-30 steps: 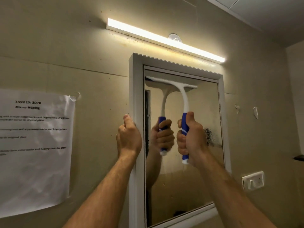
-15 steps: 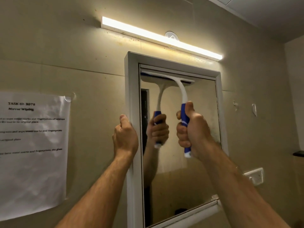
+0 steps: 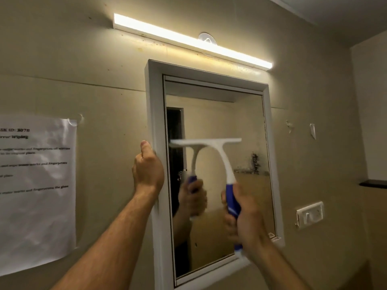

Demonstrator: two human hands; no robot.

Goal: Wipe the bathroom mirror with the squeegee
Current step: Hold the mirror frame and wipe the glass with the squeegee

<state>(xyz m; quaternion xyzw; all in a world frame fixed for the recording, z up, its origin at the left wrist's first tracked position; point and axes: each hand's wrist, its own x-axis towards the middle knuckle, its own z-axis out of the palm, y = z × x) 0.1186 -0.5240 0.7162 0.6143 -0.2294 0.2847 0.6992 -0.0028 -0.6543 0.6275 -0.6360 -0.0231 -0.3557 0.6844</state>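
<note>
Left hand [image 3: 148, 172] clamped on mirror [image 3: 219, 185] frame's 9 o'clock edge | right hand [image 3: 244, 221] fisted round squeegee [image 3: 217, 155] blue grip | blade level on glass, mid-height | smudge at 3 o'clock.

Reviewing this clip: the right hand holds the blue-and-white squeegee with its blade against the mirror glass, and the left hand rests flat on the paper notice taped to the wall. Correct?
Not quite. In the head view the left hand grips the left side of the mirror's white frame, not the paper notice, which hangs apart from it. The rest stands: the right hand holds the squeegee, blade on the mirror glass.
</note>
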